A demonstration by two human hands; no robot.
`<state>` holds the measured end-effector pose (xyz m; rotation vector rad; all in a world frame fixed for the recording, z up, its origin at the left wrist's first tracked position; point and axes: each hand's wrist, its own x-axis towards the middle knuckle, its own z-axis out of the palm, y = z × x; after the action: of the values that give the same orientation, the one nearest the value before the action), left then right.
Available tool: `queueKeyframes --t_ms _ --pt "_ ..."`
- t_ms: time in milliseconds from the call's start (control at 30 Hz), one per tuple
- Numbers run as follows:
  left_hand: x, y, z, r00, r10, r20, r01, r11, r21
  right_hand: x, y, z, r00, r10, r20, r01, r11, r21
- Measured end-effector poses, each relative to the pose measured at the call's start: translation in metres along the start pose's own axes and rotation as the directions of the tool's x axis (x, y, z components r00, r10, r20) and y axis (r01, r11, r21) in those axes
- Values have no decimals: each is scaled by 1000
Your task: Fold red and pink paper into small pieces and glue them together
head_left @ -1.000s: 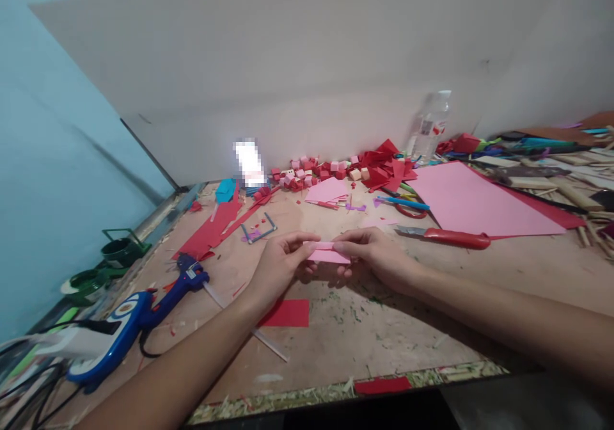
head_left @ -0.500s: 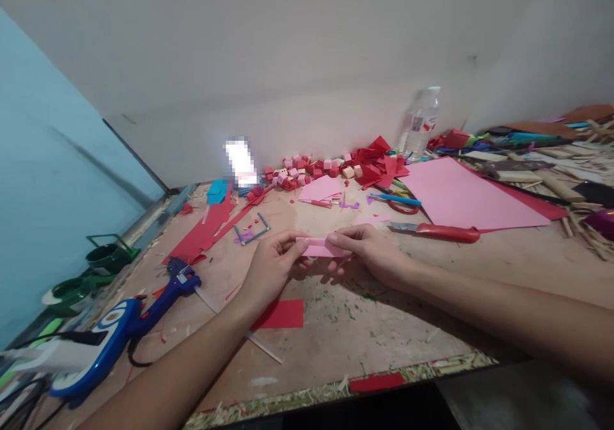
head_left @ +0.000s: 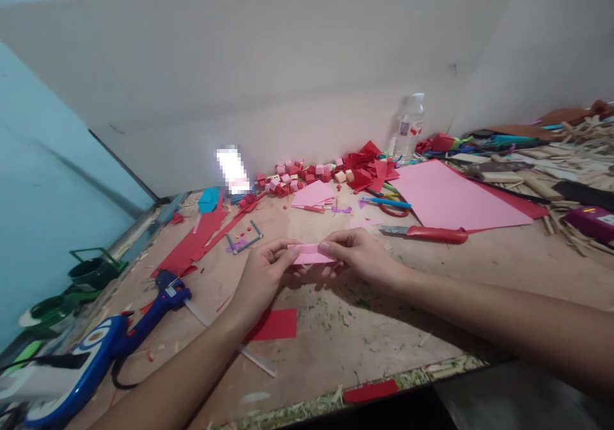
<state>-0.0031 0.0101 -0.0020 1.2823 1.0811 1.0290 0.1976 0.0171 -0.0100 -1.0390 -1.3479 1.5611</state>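
A small strip of pink paper with a folded upper edge is stretched between my two hands, just above the table. My left hand pinches its left end, thumb on top and fingers behind. At the right end, my right hand pinches it the same way. Below my left wrist lies a red paper rectangle, partly covered by the forearm. A red-handled knife rests to the right of my right hand.
A blue glue gun with a clear glue stick lies left. Small folded paper cubes are heaped at the back beside a glowing screen. Pink sheets, scissors, a plastic bottle and wood scraps stand or lie rightward.
The whole view has shifted slightly, so the table's things appear a little further left and lower. Both hands keep their pinch on the pink paper, whose upper fold looks much the same.
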Motion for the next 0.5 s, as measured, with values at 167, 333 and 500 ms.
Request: queueKeyframes --t_ms 167,333,500 --pt "1 -2 0 999 -13 52 12 1000 17 -1 -2 1 999 -47 -16 46 998 -52" --pt "3 -5 -1 998 12 56 -16 997 71 0 0 1 998 -56 -11 56 996 -66" --pt "2 -3 -1 997 58 47 -63 993 104 1 3 -3 997 -74 29 76 995 -71"
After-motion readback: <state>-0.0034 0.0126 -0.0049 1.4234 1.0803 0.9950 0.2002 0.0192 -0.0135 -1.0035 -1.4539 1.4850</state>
